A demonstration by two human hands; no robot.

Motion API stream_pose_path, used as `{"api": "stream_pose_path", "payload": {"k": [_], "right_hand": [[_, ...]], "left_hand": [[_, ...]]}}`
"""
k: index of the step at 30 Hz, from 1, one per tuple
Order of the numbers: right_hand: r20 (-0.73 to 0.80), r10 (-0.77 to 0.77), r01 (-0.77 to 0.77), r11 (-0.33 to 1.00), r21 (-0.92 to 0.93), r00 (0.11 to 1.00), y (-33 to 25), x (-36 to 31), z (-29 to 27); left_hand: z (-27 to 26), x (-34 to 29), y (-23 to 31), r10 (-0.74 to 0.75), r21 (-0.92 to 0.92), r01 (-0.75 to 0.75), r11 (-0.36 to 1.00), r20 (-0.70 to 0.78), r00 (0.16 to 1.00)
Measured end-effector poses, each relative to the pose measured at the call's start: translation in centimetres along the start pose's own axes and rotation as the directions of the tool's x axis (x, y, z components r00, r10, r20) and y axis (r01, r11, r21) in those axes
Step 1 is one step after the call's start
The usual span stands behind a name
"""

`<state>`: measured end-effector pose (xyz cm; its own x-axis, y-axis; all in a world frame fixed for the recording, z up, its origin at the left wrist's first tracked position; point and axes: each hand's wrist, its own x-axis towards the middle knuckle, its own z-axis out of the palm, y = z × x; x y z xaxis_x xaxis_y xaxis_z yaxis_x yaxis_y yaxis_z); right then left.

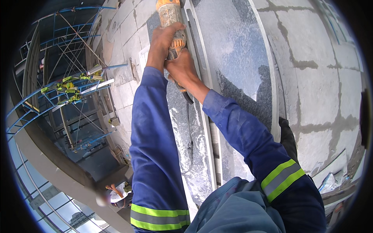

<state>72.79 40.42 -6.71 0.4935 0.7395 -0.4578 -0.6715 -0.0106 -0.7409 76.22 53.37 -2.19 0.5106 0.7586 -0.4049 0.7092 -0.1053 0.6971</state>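
Left hand (163, 40) and right hand (182, 66) grip a dusty orange-grey cylindrical power tool (170, 16), seemingly working the grey stone slab (199, 165) below them, needing steady guidance next.

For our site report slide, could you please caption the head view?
Left hand and right hand grip a worn, orange-trimmed power tool above speckled grey stone slabs.

Open room over the far part of the wide slab (229, 46) — power tool (169, 16) and cord (189, 98) obstruct the narrow slab (194, 178).
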Motion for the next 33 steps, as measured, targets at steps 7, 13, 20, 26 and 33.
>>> {"api": "stream_pose_path", "payload": {"k": [7,13,20,26,33], "right_hand": [[0.004,-0.007,0.007,1.000,0.013,1.000,0.1,0.0,-0.2],[0.002,0.017,-0.017,1.000,-0.024,1.000,-0.1,1.1,0.0],[-0.011,-0.003,0.003,1.000,-0.024,1.000,0.2,2.8,0.1],[0.016,0.023,-0.022,0.999,-0.042,1.000,-0.2,2.6,0.0],[0.005,0.015,-0.016,1.000,0.002,1.000,-0.5,0.4,-0.4]], "left_hand": [[0.2,-0.7,0.6,-0.022,0.024,0.022,0.999,0.013,1.000],[0.0,0.0,0.6,0.003,0.001,-0.003,1.000,-0.002,1.000],[0.1,1.2,0.9,-0.040,0.004,0.040,0.999,0.011,0.999],[-0.1,1.5,0.2,0.028,-0.030,-0.028,0.999,-0.002,1.000],[0.2,0.0,0.8,-0.020,-0.010,0.020,1.000,0.036,0.999]]}}
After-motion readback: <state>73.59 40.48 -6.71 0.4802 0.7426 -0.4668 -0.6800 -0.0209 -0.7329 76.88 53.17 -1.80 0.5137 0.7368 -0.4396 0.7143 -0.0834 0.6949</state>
